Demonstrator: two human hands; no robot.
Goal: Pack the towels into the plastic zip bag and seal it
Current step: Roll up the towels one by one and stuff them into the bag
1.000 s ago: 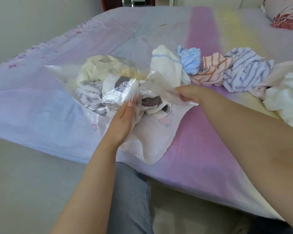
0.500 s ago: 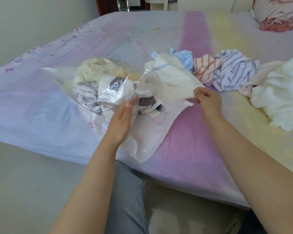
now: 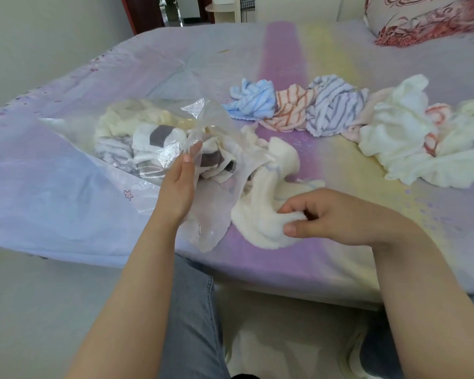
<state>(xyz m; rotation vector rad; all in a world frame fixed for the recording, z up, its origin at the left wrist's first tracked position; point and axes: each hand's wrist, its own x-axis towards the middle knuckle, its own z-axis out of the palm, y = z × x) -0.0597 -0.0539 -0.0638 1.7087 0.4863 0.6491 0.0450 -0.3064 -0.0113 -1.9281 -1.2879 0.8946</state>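
A clear plastic zip bag [image 3: 74, 170] lies on the bed with its mouth toward me and several towels [image 3: 148, 138] inside. My left hand [image 3: 179, 184] holds the bag's upper flap up, fingers fairly straight with the plastic pinched at the fingertips. My right hand [image 3: 329, 217] pinches a cream white towel [image 3: 260, 217] that lies just right of the bag's mouth. Behind sit a blue striped towel [image 3: 253, 101], an orange striped towel [image 3: 292, 110], a grey-blue striped towel [image 3: 334, 105] and a heap of white towels [image 3: 400, 138].
The bed [image 3: 340, 258] has a pastel purple and yellow sheet, its near edge running just below my hands. A red-patterned pillow [image 3: 427, 17] lies at the far right. My knee in grey jeans [image 3: 192, 318] is under the bed edge.
My right hand pulled the cream white towel away from the row of towels toward me, down to the bag's mouth. My left hand kept holding the bag's flap.
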